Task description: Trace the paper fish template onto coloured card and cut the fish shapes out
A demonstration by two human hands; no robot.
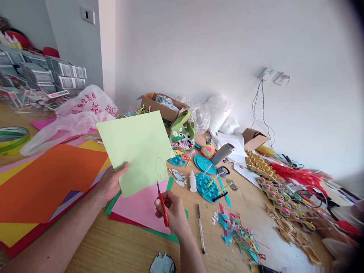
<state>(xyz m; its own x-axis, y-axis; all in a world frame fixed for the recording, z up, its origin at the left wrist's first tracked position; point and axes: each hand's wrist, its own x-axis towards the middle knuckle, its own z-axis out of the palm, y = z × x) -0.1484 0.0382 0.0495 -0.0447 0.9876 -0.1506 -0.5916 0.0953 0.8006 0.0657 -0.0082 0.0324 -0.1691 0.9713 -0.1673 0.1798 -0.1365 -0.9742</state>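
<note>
My left hand (112, 182) pinches the left edge of a light green sheet of paper (131, 148), held up above the table. A fish-like outline is drawn in pencil or pen near the sheet's lower right corner. In my right hand (172, 210) is a pair of red-handled scissors (162, 206), blades pointing up just below that outline. The blades look closed and apart from the drawn line. Beneath the sheet lie pink paper (139, 206) and green and red sheets. A grey fish cutout (162, 263) rests at the near edge.
Orange paper (54, 178) tops a coloured stack at left. A pen (200, 227), a white glue bottle (192, 181), blue craft discs (207, 185) and a grey flask (223, 153) stand or lie to the right. Paper scraps (241, 235) are heaped there. Another person's hand (321, 223) shows far right.
</note>
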